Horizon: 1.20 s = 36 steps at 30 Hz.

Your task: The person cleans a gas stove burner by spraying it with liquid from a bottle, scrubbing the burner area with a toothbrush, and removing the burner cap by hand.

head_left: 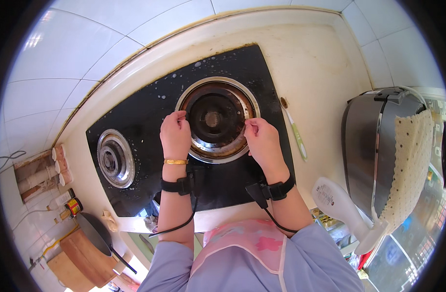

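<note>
A black glass gas hob (150,100) speckled with whitish spots lies in front of me. Its larger burner has a round, brown-stained metal drip pan (202,144) with a shiny rim and a dark disc (212,109) in the middle. At the pan's left edge my left hand (176,134) is closed, fingers curled on the rim. My right hand (263,139) pinches the opposite edge between thumb and fingers; the exact contact is partly hidden. The smaller burner (116,158) sits at the left with its own silvery ring.
Right of the hob lies a green-and-white toothbrush (295,134). A white spray bottle (342,207) lies nearer me, beside a grey rice cooker (371,146) under a dotted cloth (410,163). At lower left are a frying pan (97,233) and wooden boards (82,258). Tiled walls rise behind.
</note>
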Available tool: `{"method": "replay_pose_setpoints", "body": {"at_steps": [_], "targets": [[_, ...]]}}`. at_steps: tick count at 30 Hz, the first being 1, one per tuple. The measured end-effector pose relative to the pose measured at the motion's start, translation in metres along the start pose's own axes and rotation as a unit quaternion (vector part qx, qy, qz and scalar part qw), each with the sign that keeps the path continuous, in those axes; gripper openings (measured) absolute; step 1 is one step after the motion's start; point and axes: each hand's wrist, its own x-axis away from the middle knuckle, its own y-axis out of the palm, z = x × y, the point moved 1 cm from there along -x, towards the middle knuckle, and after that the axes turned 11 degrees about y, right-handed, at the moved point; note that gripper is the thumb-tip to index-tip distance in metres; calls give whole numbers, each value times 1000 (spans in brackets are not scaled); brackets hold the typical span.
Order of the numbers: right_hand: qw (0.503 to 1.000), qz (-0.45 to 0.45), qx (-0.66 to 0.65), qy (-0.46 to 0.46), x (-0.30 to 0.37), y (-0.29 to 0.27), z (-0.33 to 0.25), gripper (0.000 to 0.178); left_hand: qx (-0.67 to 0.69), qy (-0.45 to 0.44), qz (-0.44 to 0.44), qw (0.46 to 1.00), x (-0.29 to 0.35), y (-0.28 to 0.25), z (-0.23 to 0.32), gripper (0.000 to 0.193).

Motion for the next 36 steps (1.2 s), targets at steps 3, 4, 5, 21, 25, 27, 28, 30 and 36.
{"method": "replay_pose_setpoints", "body": {"at_steps": [3,4,5,21,25,27,28,30,36], "targets": [[1000,-4,14,18,-3,2,0,16,-18,-6,-3,1000,-1,4,2,20],[1000,-2,14,20,-4,2,0,16,-45,-9,-6,999,-2,4,4,20],[1000,-2,14,22,-4,2,-1,16,-71,-12,-9,997,-3,3,6,20],[981,-87,-74,158,5,-2,-21,24,-157,-111,-73,979,-14,2,14,24],[986,-74,-71,134,5,-1,-19,24,-166,-118,-88,975,-14,0,14,27],[984,-81,-77,140,5,0,-18,26,-167,-117,-90,975,-14,0,14,27],[982,-88,-82,145,5,0,-18,27,-162,-121,-92,975,-14,-1,13,28],[981,-88,-86,150,6,-1,-19,27,-157,-125,-95,975,-13,0,11,28],[976,-92,-109,167,5,0,-15,27,-126,-115,-58,984,-13,1,15,26]]}}
